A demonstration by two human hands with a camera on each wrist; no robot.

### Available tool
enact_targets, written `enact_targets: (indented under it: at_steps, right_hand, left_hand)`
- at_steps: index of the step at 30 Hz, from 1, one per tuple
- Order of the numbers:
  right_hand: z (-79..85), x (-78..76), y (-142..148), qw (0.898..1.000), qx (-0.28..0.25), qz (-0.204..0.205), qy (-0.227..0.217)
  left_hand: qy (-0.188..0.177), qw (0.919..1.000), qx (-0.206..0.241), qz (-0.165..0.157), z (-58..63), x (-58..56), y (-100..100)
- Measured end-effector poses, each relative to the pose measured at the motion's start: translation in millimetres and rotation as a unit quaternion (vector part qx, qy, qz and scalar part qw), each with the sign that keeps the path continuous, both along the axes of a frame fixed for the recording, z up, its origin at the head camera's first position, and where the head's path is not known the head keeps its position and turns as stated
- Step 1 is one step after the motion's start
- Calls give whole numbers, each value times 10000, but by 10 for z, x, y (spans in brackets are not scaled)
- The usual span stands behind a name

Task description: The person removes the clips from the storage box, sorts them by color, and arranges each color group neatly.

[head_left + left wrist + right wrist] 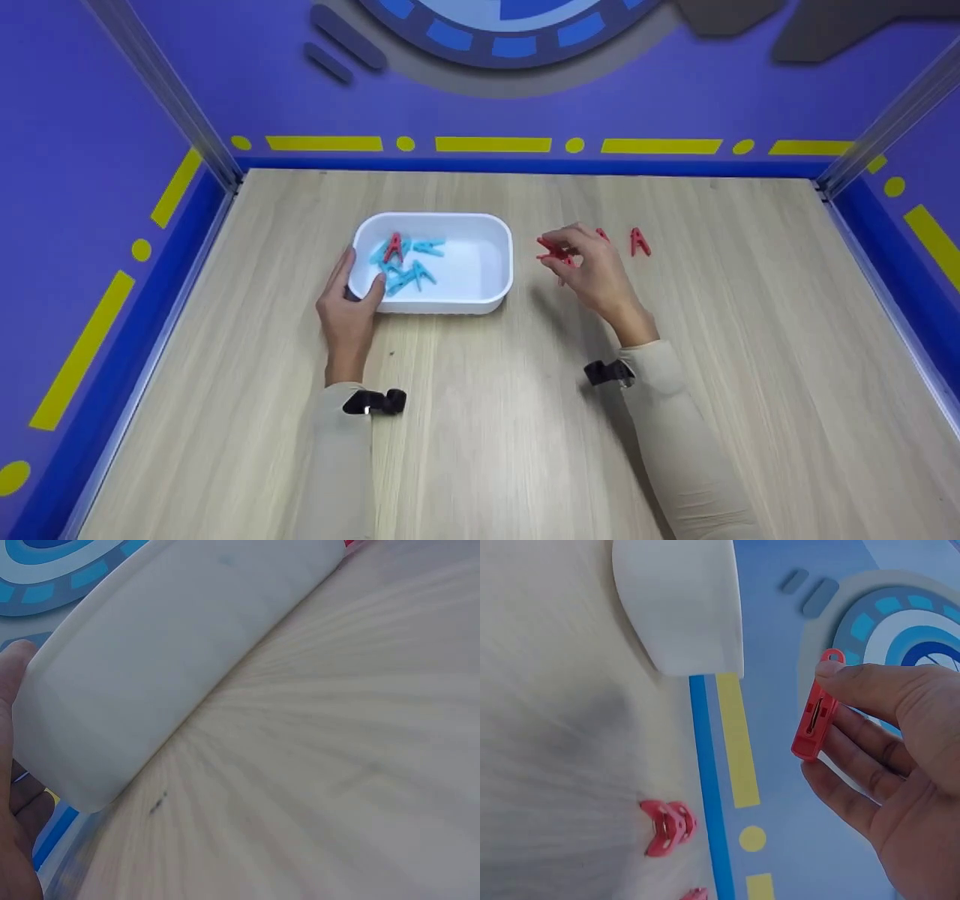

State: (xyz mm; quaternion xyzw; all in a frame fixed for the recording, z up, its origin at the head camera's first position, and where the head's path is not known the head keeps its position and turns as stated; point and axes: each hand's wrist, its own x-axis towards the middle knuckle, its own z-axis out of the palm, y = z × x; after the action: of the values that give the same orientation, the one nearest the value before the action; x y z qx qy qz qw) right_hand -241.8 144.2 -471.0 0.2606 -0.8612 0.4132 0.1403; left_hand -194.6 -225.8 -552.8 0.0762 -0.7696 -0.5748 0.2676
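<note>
Now the left hand (348, 318) is gripping the tub (450, 306) and the right hand (598, 276) pinching a red clip (814, 718), which loosened pressure could drop.

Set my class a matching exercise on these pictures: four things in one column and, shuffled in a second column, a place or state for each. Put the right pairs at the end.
Column one
1. left hand
2. right hand
3. blue clips
4. tub

Column two
A. lying inside the tub
B. holding a red clip between thumb and fingers
C. white, standing on the wooden table
D. gripping the tub at its left end

Right pairs: 1-D, 2-B, 3-A, 4-C
</note>
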Motion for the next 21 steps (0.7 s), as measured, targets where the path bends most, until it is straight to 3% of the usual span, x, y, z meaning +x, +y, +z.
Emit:
enact_targets:
  at_steps: [21]
  right_hand:
    - [-154, -52, 509, 9972, 79, -568, -472]
  left_hand:
    - [-185, 9998, -15, -30, -6, 3, -1]
